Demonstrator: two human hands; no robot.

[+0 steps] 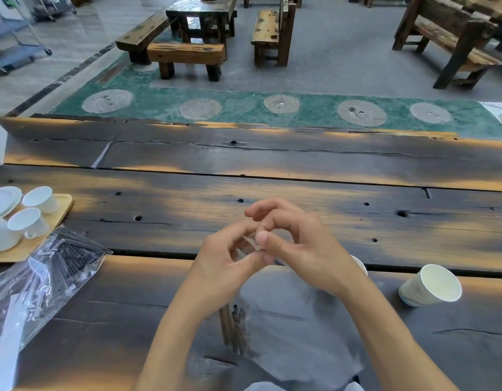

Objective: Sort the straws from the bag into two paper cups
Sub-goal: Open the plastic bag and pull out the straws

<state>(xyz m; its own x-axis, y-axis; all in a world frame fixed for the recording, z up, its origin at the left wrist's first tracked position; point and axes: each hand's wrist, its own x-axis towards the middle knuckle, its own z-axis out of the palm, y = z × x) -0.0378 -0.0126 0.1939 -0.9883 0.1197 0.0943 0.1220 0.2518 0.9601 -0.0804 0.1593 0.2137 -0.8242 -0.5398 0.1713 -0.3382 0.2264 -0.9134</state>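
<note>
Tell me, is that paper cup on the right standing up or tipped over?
Tipped. The paper cup leans on the table, its open mouth turned toward the camera, showing an empty pale inside.

The table [272, 165] beyond the fingers [261, 218] is rough dark wood, matt, cracked and pitted with knot holes. Left of the fingers lies a bag [46, 277] of clear glossy plastic, crinkled, holding dark straws [66, 249]. Farther left, smooth glossy white cups [32, 221] sit on a pale, smooth wooden tray [60, 204]. Right of the fingers lies a matt white paper cup [430, 286]. Under the wrists a thin clear film [286, 320] shines dully over a few brown straws [234, 328].
</note>
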